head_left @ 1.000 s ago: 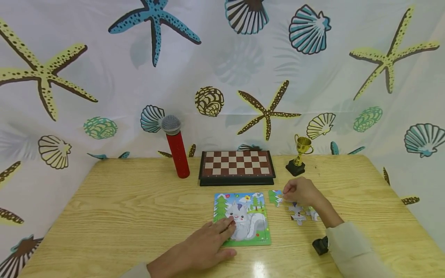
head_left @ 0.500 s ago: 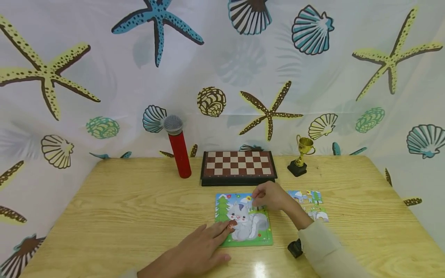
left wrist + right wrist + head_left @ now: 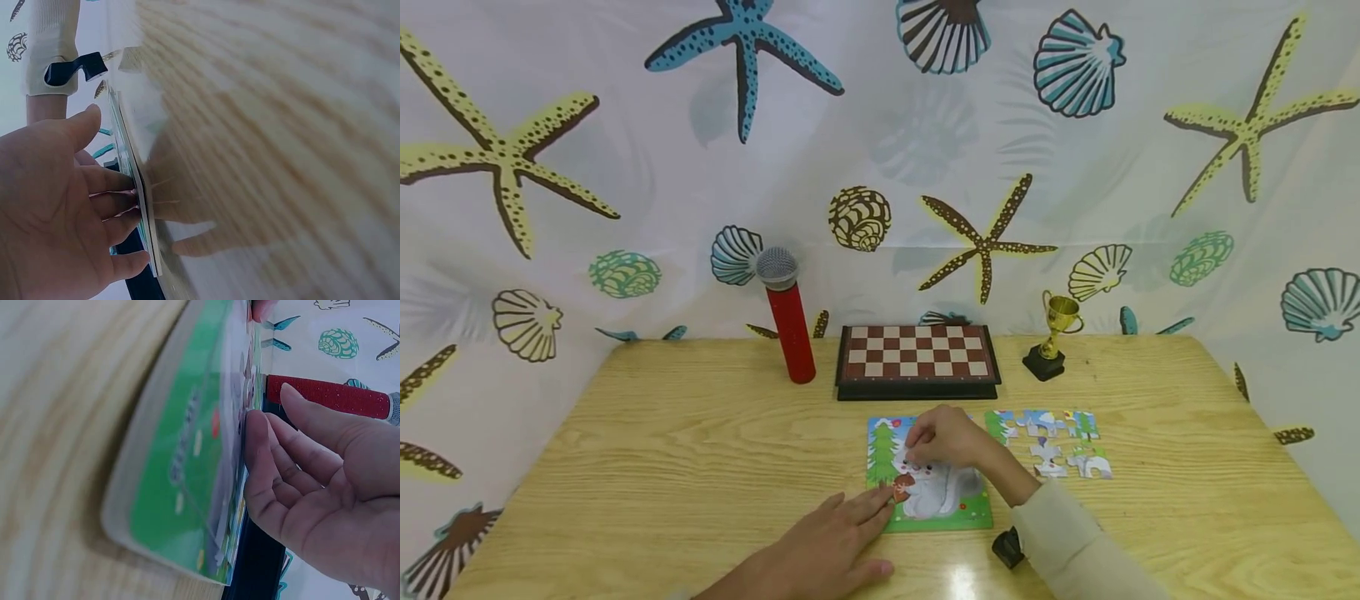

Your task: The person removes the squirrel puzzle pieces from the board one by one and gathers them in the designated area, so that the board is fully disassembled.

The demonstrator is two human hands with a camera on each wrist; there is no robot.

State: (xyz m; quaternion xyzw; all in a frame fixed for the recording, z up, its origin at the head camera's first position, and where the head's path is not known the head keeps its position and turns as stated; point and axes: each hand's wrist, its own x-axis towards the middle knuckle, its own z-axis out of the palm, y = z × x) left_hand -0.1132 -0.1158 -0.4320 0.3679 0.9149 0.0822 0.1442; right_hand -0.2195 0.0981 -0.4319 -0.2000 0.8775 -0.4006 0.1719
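A picture puzzle board (image 3: 951, 523) with a grey squirrel, a fir tree and a green border lies flat on the table. My left hand (image 3: 831, 533) rests its fingertips on the board's lower left part, by the brown acorn. In the left wrist view, the left fingers (image 3: 115, 203) reach straight to the board's edge. Over the board's upper middle is my right hand (image 3: 943, 437), covering part of the squirrel's head. In the right wrist view, the right index fingertip (image 3: 255, 419) is right at the board's surface, the thumb stands apart, and no piece shows between them. Several loose jigsaw pieces (image 3: 1047, 457) lie right of the board.
Behind the board sits a folding chessboard (image 3: 917, 354) with a black frame. A red microphone (image 3: 790, 333) stands to its left, a small gold trophy cup (image 3: 1060, 317) to its right. A shell-patterned cloth (image 3: 880, 125) hangs behind the wooden table (image 3: 700, 433).
My right hand has moved left from the loose pieces to over the board's upper middle. The left hand has slid slightly down and left, its fingers still on the board.
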